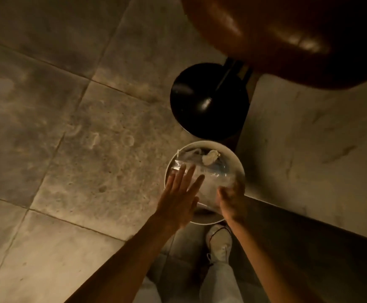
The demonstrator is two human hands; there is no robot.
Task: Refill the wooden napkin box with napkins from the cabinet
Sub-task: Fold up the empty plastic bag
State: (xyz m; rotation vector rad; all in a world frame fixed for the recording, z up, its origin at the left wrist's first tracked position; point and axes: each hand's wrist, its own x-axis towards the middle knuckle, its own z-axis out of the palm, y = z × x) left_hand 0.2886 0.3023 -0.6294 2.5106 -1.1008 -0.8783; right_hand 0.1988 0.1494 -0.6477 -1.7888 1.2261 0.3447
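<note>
The right hand (pixel 230 200), blurred, curls on the near edge of a clear plastic wrapper (pixel 213 178). The left hand (pixel 178 197) lies flat, fingers straight, just left of that grip. The wrapper stretches away from the grip into the round bin (pixel 240 166); napkin box and napkins are out of view.
</note>
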